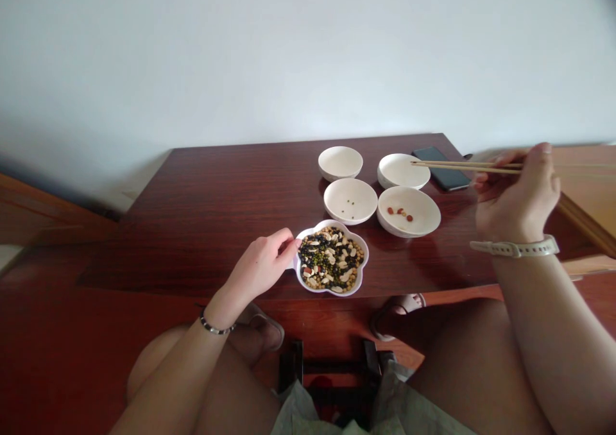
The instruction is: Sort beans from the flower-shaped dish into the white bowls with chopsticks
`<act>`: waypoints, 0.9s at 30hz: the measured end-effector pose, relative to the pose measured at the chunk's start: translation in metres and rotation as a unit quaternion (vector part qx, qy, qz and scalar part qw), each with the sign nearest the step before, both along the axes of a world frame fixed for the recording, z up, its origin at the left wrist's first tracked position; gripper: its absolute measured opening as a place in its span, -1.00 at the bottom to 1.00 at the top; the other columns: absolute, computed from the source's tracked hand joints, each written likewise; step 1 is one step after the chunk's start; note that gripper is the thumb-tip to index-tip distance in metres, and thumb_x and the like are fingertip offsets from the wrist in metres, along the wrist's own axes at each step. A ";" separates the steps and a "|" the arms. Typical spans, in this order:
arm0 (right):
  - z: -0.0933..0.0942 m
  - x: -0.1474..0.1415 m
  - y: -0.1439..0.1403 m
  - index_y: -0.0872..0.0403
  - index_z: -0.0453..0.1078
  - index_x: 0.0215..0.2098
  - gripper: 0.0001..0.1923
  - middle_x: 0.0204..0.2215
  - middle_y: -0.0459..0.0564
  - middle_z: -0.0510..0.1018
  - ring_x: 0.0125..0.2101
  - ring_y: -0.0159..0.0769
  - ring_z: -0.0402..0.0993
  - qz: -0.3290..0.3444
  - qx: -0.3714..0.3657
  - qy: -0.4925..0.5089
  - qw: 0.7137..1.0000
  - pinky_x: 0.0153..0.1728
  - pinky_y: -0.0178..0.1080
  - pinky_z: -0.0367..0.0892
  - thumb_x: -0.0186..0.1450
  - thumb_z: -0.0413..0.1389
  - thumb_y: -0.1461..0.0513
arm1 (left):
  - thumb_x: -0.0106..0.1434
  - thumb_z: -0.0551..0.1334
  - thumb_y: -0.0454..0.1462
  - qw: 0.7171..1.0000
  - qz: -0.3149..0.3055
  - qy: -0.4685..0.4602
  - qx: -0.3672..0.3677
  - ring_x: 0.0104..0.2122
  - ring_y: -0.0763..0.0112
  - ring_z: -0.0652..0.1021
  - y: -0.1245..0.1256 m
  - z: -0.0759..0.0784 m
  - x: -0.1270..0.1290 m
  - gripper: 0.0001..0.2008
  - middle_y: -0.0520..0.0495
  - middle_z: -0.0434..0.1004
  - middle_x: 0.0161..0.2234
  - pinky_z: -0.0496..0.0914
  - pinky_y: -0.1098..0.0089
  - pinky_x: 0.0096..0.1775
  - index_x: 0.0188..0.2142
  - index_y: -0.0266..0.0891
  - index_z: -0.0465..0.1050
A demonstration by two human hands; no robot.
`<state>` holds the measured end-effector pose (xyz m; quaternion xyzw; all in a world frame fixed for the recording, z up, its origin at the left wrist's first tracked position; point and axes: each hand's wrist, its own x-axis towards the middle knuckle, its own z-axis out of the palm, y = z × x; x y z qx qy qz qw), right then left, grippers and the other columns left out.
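The left hand (262, 263) steadies the flower-shaped dish (332, 258) of mixed beans at the table's near edge, fingers curled against its rim. The right hand (517, 194) grips the chopsticks (462, 165), tips nearly closed and empty, above the far right bowl (403, 170). Keep the dish pinned and the tips aligned for single-bean pickup. Four white bowls and a phone (441, 168) sit on the dark wooden table (216, 210) against a plain pale wall (289, 56).
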<state>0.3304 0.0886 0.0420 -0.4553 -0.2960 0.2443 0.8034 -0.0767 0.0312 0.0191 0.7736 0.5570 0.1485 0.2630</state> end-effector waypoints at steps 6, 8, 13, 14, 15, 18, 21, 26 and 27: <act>-0.010 0.013 0.012 0.07 0.39 -0.46 -0.54 -0.53 -0.12 0.43 -0.67 -0.45 0.40 -0.020 -0.050 -0.012 0.998 -0.62 -0.31 0.32 0.58 -0.12 0.25 | 0.56 0.06 -0.08 1.000 -0.005 0.004 0.009 -0.48 0.39 0.46 0.000 -0.001 0.000 -0.65 0.07 0.48 -0.49 0.14 0.37 -0.37 -0.34 -0.17 0.35; -0.011 0.012 0.012 0.07 0.39 -0.44 -0.56 -0.51 -0.12 0.45 -0.67 -0.46 0.40 -0.020 -0.046 -0.006 0.999 -0.63 -0.32 0.32 0.57 -0.11 0.25 | 0.57 0.06 -0.08 1.000 -0.007 0.004 0.010 -0.48 0.39 0.46 0.000 -0.001 0.000 -0.64 0.06 0.47 -0.49 0.14 0.37 -0.37 -0.34 -0.17 0.35; -0.006 0.008 0.002 0.07 0.39 -0.41 -0.67 -0.48 -0.14 0.47 -0.64 -0.46 0.43 0.004 -0.025 -0.002 1.000 -0.61 -0.31 0.34 0.53 -0.01 0.25 | 0.56 0.07 -0.08 1.000 -0.007 0.005 0.008 -0.49 0.41 0.43 0.000 -0.001 0.000 -0.65 0.08 0.44 -0.49 0.13 0.37 -0.37 -0.34 -0.17 0.33; -0.005 0.007 -0.001 0.07 0.39 -0.42 -0.67 -0.48 -0.14 0.46 -0.65 -0.45 0.43 0.004 -0.021 0.001 1.000 -0.62 -0.31 0.32 0.52 0.00 0.25 | 0.56 0.07 -0.09 1.000 -0.007 0.005 0.009 -0.49 0.42 0.43 -0.001 -0.001 0.000 -0.65 0.09 0.43 -0.49 0.13 0.37 -0.37 -0.34 -0.17 0.32; -0.004 0.006 -0.003 0.07 0.39 -0.42 -0.67 -0.49 -0.14 0.46 -0.65 -0.44 0.43 0.004 -0.018 0.004 1.000 -0.63 -0.31 0.32 0.51 0.00 0.25 | 0.56 0.07 -0.09 1.000 -0.007 0.004 0.010 -0.49 0.42 0.42 -0.001 -0.001 0.000 -0.65 0.09 0.43 -0.49 0.12 0.37 -0.37 -0.35 -0.17 0.32; -0.002 0.003 -0.007 0.06 0.39 -0.44 -0.68 -0.50 -0.13 0.44 -0.64 -0.43 0.43 0.010 -0.009 0.004 1.000 -0.63 -0.31 0.32 0.49 0.03 0.25 | 0.57 0.06 -0.09 1.000 -0.010 -0.001 0.014 -0.48 0.41 0.43 -0.001 -0.001 0.000 -0.65 0.08 0.44 -0.49 0.12 0.37 -0.37 -0.35 -0.17 0.31; -0.001 0.000 -0.009 0.07 0.41 -0.43 -0.69 -0.48 -0.12 0.44 -0.63 -0.43 0.44 0.016 0.000 0.005 1.000 -0.62 -0.30 0.35 0.49 0.05 0.23 | 0.56 0.07 -0.09 1.000 -0.009 -0.003 0.013 -0.49 0.42 0.42 -0.001 0.000 0.000 -0.65 0.08 0.45 -0.49 0.13 0.38 -0.37 -0.35 -0.17 0.31; -0.003 -0.009 -0.014 0.07 0.42 -0.44 -0.70 -0.46 -0.09 0.43 -0.62 -0.44 0.43 0.051 0.007 -0.015 0.999 -0.62 -0.32 0.32 0.47 0.10 0.20 | 0.56 0.08 -0.09 1.000 -0.005 -0.005 0.011 -0.51 0.42 0.42 -0.002 0.002 0.001 -0.65 0.09 0.44 -0.50 0.13 0.37 -0.38 -0.36 -0.16 0.31; -0.003 -0.014 -0.016 0.07 0.42 -0.44 -0.70 -0.45 -0.09 0.42 -0.61 -0.44 0.43 0.069 0.007 -0.023 0.997 -0.62 -0.32 0.31 0.47 0.13 0.19 | 0.55 0.08 -0.09 1.000 -0.004 -0.005 0.010 -0.51 0.41 0.42 -0.002 0.002 0.001 -0.65 0.09 0.43 -0.51 0.13 0.37 -0.38 -0.36 -0.16 0.31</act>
